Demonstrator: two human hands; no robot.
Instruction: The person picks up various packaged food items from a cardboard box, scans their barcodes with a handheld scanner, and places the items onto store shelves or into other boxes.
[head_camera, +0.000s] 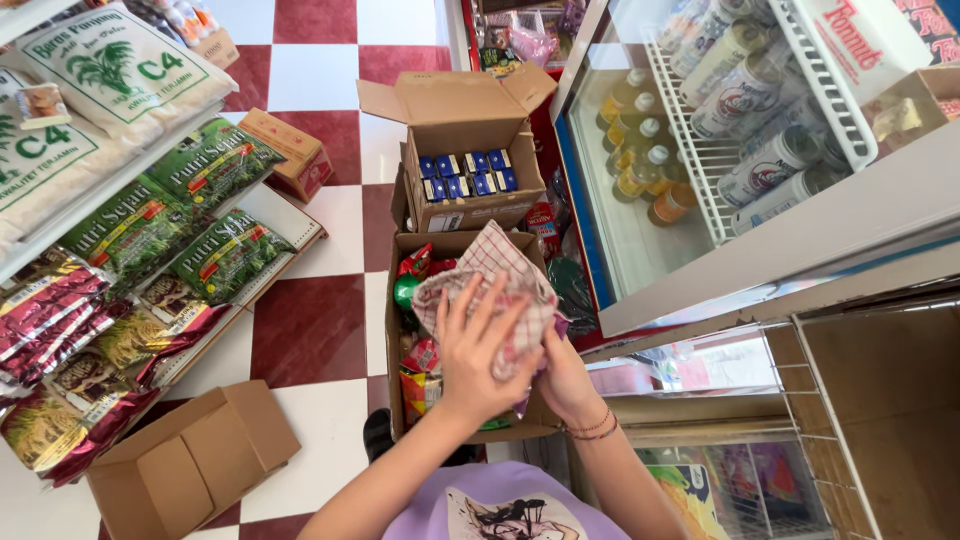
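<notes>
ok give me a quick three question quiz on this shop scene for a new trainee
1. True or false: both hands hold the checked cloth.
2. Which box holds small blue packs: A) the upper open box, B) the empty box at lower left?
3. What fills the white wire shelves of the cooler?

Key
1. True: left hand on top, right hand beneath.
2. A
3. Bottles and cans

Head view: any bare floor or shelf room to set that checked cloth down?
Both hands hold the checked cloth. Bare floor tiles lie between the rice-bag shelf and the snack-filled box, and beyond the carton box. Shelf, boxes and cooler racks are crowded.
</notes>
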